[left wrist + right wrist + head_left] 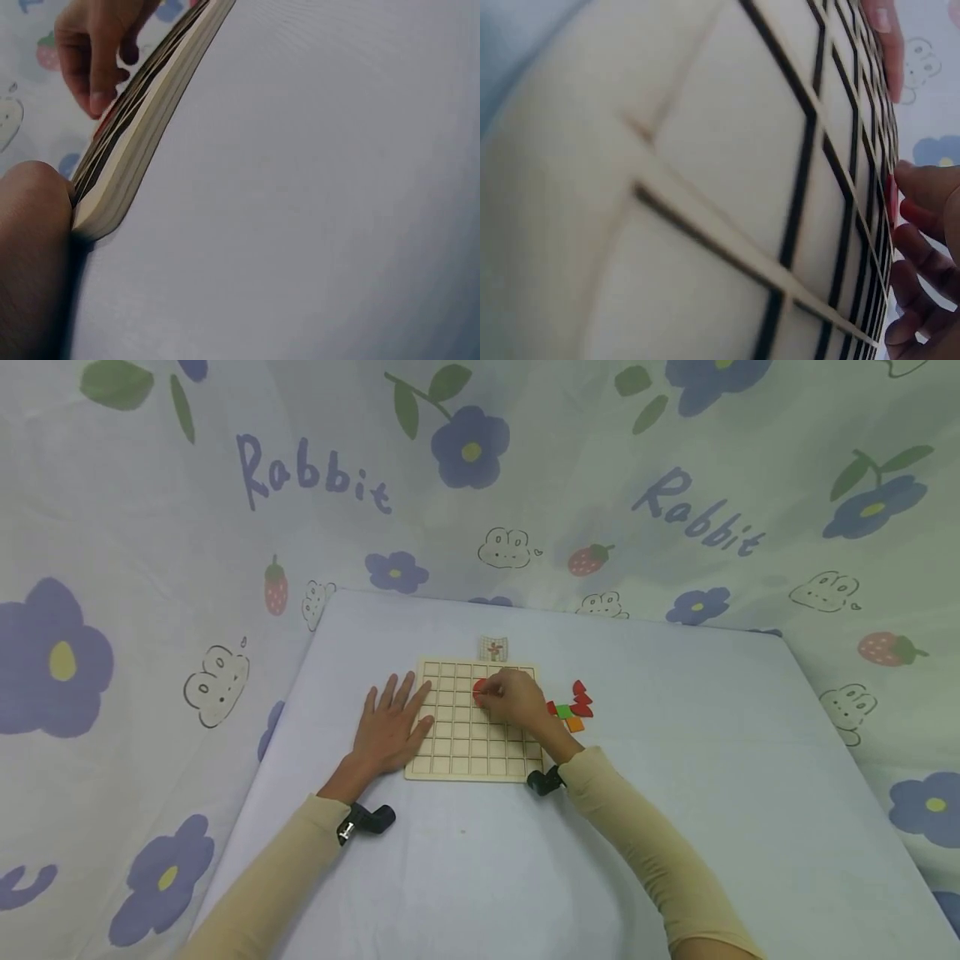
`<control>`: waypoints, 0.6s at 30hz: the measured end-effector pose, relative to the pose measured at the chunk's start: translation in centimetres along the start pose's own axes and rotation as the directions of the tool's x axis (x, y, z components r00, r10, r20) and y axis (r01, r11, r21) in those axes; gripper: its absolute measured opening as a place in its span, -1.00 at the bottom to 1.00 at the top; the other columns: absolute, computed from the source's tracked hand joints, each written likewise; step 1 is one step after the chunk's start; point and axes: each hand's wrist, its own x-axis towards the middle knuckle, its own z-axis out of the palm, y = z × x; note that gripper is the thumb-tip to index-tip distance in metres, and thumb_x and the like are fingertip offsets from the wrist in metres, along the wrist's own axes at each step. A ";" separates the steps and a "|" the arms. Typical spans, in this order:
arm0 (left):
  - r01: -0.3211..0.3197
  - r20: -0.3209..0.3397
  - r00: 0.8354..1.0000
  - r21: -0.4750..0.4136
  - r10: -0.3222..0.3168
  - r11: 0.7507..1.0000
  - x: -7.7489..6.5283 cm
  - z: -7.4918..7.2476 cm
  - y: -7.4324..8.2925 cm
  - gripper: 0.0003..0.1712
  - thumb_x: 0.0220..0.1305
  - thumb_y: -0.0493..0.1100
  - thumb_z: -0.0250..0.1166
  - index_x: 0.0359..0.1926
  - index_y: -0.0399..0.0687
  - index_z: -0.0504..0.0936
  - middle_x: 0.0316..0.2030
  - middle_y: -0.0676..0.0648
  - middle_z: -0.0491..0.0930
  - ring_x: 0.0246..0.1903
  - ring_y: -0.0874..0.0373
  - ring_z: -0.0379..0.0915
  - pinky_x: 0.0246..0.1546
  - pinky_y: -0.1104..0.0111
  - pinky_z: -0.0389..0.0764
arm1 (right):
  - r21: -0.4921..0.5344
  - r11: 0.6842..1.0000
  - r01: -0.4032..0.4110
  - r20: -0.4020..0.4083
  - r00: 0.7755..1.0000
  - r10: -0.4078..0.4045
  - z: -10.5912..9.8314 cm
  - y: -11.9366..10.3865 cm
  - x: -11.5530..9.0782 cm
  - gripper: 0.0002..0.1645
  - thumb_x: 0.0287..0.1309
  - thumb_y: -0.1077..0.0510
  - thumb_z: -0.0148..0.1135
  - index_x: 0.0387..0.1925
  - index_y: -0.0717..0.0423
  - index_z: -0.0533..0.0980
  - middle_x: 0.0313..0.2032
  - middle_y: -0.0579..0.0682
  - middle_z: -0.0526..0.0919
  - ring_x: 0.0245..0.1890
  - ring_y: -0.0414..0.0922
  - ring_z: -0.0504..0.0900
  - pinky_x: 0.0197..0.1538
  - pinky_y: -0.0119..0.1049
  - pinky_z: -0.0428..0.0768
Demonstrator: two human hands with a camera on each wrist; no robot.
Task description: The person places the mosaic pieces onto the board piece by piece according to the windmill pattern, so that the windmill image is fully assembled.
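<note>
A pale wooden grid board (457, 758) lies on the white-covered table. My left hand (390, 731) rests with spread fingers along its left edge, the thumb and a fingertip over the rim. Over the upper middle of the grid, my right hand (517, 700) pinches a small red piece (477, 687) at the squares. Red also shows under those fingertips (906, 174) in the right wrist view, where the piece (892, 196) is partly hidden. I cannot tell whether more than one red piece lies there.
Right of the board lie several loose red pieces (581, 708), a green square (563, 712) and an orange square (574, 724). A small card with a red flower-like picture (493, 648) sits just beyond the board's far edge. Patterned cloth (442, 518) hangs behind the table.
</note>
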 end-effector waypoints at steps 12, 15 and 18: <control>-0.007 -0.022 1.000 -0.003 0.007 1.000 0.3 0.2 0.0 -0.25 0.50 0.27 -0.26 0.57 0.10 -0.03 0.54 -0.16 -0.18 0.50 -0.17 -0.40 0.39 -0.12 -0.34 | -0.035 0.996 -0.087 -0.063 0.994 0.084 0.5 -0.4 -0.1 -0.76 0.15 -0.10 0.41 -0.45 -0.05 0.68 -0.48 -0.21 0.63 -0.47 -0.24 0.56 -0.47 -0.32 0.53; -0.008 -0.023 1.000 -0.011 0.008 1.000 0.3 0.3 -0.2 -0.25 0.50 0.25 -0.25 0.57 0.09 -0.02 0.54 -0.17 -0.18 0.49 -0.17 -0.41 0.39 -0.12 -0.35 | -0.007 0.996 -0.088 -0.085 0.993 0.087 0.3 0.0 -0.5 -0.75 0.15 -0.11 0.41 -0.43 -0.05 0.69 -0.46 -0.20 0.65 -0.44 -0.23 0.58 -0.46 -0.32 0.54; -0.007 -0.020 1.000 -0.016 0.007 1.000 0.2 0.3 -0.3 -0.25 0.50 0.25 -0.24 0.57 0.08 -0.02 0.54 -0.17 -0.18 0.49 -0.18 -0.40 0.39 -0.12 -0.36 | 0.008 0.995 -0.101 -0.110 0.989 0.102 -0.4 0.5 -1.0 -0.77 0.16 -0.08 0.41 -0.39 -0.02 0.70 -0.44 -0.15 0.67 -0.43 -0.19 0.60 -0.51 -0.31 0.53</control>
